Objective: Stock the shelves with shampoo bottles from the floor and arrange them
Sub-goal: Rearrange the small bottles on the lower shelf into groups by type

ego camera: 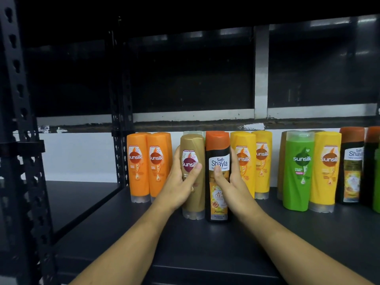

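My left hand [181, 182] grips a gold Sunsilk bottle [193, 145] standing upright on the dark shelf [185, 243]. Right beside it, touching, my right hand [230, 182] grips a black Safi Shayla bottle [217, 149] with an orange cap. Both bottles stand in front of the row. Two orange Sunsilk bottles [148, 165] stand to the left. Yellow Sunsilk bottles [261, 161] stand just right of my right hand. Another pale-capped bottle is partly hidden behind the gold one.
Farther right stand a green Sunsilk bottle [298, 171], a yellow one [324, 171] and more black Safi Shayla bottles [351, 165]. A perforated black rack post [22, 140] rises at the left. The upper shelf [185, 9] hangs dark overhead. A white wall strip lies behind.
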